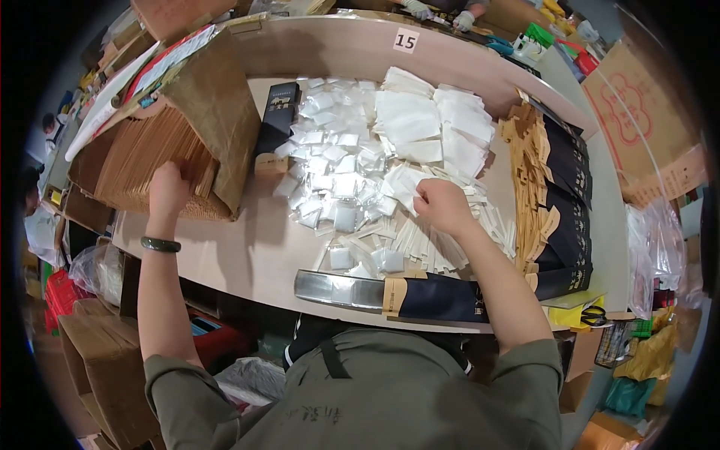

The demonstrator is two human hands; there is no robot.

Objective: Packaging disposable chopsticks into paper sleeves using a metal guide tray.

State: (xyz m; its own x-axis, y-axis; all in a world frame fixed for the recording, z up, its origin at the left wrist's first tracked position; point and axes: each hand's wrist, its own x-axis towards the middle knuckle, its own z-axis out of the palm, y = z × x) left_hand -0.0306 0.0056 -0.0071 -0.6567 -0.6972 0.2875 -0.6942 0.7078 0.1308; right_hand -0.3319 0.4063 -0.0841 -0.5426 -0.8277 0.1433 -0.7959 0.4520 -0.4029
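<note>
My left hand [168,187] reaches into an open cardboard box [217,112] standing on its side at the left of the table. The hand is closed against a tight row of thin brown card pieces [142,154]; its fingertips are hidden among them. At mid-table, my right hand [442,204] is closed, thumb and fingers pinching the edge of a white flat packet [402,186]. Beneath and beside that hand lie white paper-wrapped strips [427,244]. Small clear bags with white square sachets [330,161] are heaped to its left. Stacked white packets [409,116] lie beyond it.
Dark blue sleeves with brown card ends [566,195] line the table's right side. A dark blue sleeve [439,298] with a silvery clear-wrapped piece [337,289] lies along the front edge. Black-handled scissors [594,315] sit front right. A low partition [322,45] closes the back; a gloved co-worker's hand [463,20] is beyond.
</note>
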